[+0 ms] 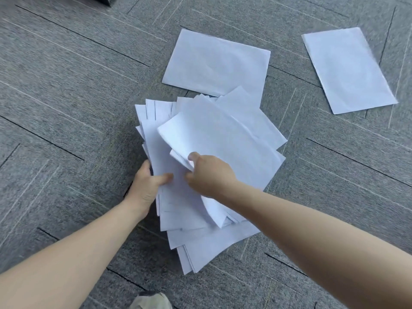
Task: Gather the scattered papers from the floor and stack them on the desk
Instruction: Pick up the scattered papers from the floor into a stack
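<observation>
A loose, uneven pile of white papers (178, 219) lies in the middle of the grey carpet. My left hand (146, 186) grips the pile's left edge, thumb on top. My right hand (208, 175) pinches a curled top sheet (223, 139) over the pile. Two single white sheets lie flat on the floor beyond: one sheet (216, 63) just behind the pile, partly covered by it, and another sheet (350, 70) off to the far right. No desk is in view.
Grey carpet tiles (66, 108) with thin line patterns cover the floor all around. A dark object's corner (100, 0) shows at the top left edge. A light shoe tip (151, 301) sits at the bottom edge, near the pile.
</observation>
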Tool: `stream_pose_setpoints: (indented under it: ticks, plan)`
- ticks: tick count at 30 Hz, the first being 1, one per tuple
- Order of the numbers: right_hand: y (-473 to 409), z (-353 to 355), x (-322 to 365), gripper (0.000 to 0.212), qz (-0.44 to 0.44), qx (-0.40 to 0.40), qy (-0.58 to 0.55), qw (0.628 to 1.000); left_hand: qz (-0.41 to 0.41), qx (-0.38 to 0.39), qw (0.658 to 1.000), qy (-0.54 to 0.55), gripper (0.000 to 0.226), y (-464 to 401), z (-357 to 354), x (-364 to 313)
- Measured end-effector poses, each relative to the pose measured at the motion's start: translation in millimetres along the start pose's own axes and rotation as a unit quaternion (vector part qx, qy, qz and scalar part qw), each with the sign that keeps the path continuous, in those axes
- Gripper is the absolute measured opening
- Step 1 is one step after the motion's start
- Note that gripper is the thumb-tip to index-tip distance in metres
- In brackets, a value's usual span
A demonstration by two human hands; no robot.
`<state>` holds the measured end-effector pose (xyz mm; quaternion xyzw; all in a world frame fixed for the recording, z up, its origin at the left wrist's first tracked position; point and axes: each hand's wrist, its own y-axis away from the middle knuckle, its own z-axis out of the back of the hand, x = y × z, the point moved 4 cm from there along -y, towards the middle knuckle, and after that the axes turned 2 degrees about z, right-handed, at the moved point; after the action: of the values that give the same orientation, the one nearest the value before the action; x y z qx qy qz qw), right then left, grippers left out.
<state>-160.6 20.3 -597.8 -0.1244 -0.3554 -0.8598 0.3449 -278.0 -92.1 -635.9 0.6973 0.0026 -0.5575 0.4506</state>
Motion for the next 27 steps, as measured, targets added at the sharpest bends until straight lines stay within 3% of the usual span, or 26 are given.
stream_pose_setpoints:
  ticks: [3,7,12,14,17,21,24,27]
  plan:
    - [-2,-7,-1,0.074,-0.027,0.056,-0.007,0.998,-0.005,0.074,0.997,0.028,0.056,5,-5,0]
    - [-7,-4,-11,0.058,-0.045,0.049,-0.063,0.996,0.017,0.077,0.996,0.035,0.063,2,-3,5]
    - [-20,27,-55,0.048,-0.069,-0.122,0.025,0.990,0.033,-0.024,0.999,-0.031,0.032,-7,0,5]
    - [-27,40,-79,0.057,-0.111,-0.158,0.063,0.979,0.060,-0.024,0.998,0.024,0.030,-8,3,7]
    - [-33,49,-107,0.082,-0.185,-0.138,0.082,0.970,0.088,-0.022,0.990,0.109,0.033,-5,4,8]
    - [-39,57,-116,0.096,-0.204,-0.131,0.112,0.964,0.074,-0.012,0.991,0.115,0.036,-7,2,6]
    - [-43,65,-121,0.086,-0.212,-0.111,0.090,0.967,0.062,-0.021,0.997,0.043,0.011,-9,5,6]
    - [-41,67,-130,0.062,-0.219,-0.097,0.025,0.971,0.054,-0.041,0.998,-0.002,0.019,-11,6,9]
